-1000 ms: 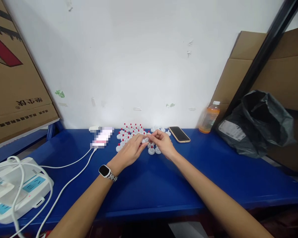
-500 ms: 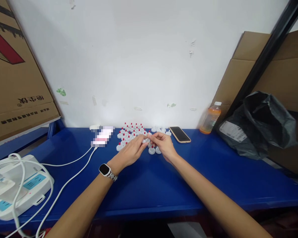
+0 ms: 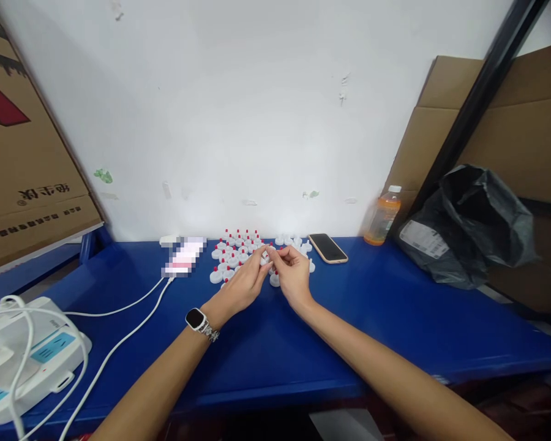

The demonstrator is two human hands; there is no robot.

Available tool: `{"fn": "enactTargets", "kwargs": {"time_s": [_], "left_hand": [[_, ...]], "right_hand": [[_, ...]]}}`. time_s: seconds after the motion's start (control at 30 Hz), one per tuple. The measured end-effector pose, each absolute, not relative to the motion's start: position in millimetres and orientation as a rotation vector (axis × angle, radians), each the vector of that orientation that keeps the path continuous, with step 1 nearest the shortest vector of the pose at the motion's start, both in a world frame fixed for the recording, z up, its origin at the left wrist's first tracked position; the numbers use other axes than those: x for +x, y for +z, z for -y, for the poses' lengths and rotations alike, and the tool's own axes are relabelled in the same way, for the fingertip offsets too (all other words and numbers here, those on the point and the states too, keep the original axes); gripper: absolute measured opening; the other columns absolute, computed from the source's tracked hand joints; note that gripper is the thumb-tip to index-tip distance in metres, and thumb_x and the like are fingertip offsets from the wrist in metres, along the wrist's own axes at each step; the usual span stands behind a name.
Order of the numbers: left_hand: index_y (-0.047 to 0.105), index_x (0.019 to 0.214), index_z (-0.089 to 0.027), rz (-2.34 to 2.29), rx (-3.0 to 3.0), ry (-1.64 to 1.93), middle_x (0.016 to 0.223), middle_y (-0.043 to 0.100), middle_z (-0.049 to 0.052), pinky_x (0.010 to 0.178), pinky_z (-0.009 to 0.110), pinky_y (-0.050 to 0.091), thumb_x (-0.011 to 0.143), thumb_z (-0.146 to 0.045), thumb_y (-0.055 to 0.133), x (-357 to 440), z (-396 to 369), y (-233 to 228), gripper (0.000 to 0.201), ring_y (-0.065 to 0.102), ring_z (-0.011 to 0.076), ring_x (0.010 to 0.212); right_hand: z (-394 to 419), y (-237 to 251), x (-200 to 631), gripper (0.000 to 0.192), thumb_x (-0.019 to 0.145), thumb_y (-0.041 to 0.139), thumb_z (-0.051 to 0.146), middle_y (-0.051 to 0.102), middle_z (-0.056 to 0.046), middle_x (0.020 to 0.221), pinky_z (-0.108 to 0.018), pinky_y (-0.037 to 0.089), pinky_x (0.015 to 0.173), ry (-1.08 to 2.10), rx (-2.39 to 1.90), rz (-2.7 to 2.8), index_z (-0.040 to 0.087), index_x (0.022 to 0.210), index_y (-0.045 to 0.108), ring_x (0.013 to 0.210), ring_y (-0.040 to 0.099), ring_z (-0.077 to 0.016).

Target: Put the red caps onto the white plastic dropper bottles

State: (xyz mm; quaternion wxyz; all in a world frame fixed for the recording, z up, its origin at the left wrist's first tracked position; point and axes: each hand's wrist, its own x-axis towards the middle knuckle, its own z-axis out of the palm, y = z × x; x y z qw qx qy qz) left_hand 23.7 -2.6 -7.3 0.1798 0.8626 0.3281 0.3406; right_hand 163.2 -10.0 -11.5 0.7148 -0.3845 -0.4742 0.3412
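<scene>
A white wall (image 3: 257, 110) backs a blue table (image 3: 371, 318), with cardboard boxes (image 3: 22, 159) leaning at both ends and a black bag (image 3: 472, 233) at the right. A power strip (image 3: 32, 355) with white cables sits at the left; a phone (image 3: 328, 248) and an orange bottle (image 3: 383, 215) stand behind. Rows of white caps with red tips (image 3: 236, 248) look finished; a few plain white caps (image 3: 291, 240) beside them seem left to do. The left hand (image 3: 241, 283) and right hand (image 3: 294, 275) meet fingertip to fingertip, grip pinched on a small cap piece (image 3: 270, 252) just above the cluster.
</scene>
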Motion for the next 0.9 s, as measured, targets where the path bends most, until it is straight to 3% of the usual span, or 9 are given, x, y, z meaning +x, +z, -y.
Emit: {"fn": "enactTargets", "kwargs": {"time_s": [0.23,0.37,0.47,0.6,0.9], "left_hand": [[0.021,0.153,-0.022,-0.932,2.416,0.982,0.155,0.037,0.015,0.116,0.049,0.035,0.103,-0.044,0.029,25,2,-7,0.054,0.04,0.0259,0.141],[0.016,0.155,-0.024,-1.011,2.433,1.089,0.142,0.048,0.014,0.109,0.047,0.041,0.101,-0.047,0.038,17,-8,-4,0.063,0.052,0.0249,0.125],[0.028,0.15,-0.023,-1.096,2.411,1.099,0.127,0.055,0.011,0.104,0.045,0.044,0.102,-0.047,0.035,5,-16,1,0.055,0.055,0.0227,0.113],[0.049,0.133,-0.023,-1.147,2.431,1.026,0.124,0.057,0.009,0.106,0.044,0.04,0.103,-0.046,0.032,-2,-19,3,0.042,0.052,0.0234,0.119],[0.056,0.121,-0.023,-1.107,2.479,0.98,0.116,0.06,0.007,0.101,0.042,0.043,0.104,-0.045,0.029,5,-13,1,0.039,0.054,0.0226,0.112]], "right_hand": [[11,-4,167,0.037,0.076,0.074,0.049,0.057,0.002,0.062,-0.026,0.041,0.056,0.767,-0.827,1.155,0.021,0.067,0.053,0.055,0.049,-0.0115],[-16,13,199,0.027,0.081,0.069,0.044,0.062,0.0,0.067,-0.027,0.045,0.061,0.575,-0.892,1.314,0.021,0.076,0.055,0.061,0.056,-0.0141],[-57,22,229,0.016,0.082,0.064,0.034,0.066,-0.002,0.071,-0.028,0.047,0.063,0.392,-1.04,1.38,0.02,0.08,0.055,0.066,0.061,-0.0163],[-109,15,244,0.005,0.077,0.062,0.022,0.067,-0.003,0.072,-0.027,0.047,0.067,0.253,-1.297,1.611,0.019,0.075,0.059,0.069,0.062,-0.0159],[-150,1,209,0.006,0.076,0.066,0.016,0.072,-0.006,0.075,-0.025,0.043,0.067,0.149,-1.498,2.067,0.016,0.074,0.071,0.069,0.061,-0.0156]]}}
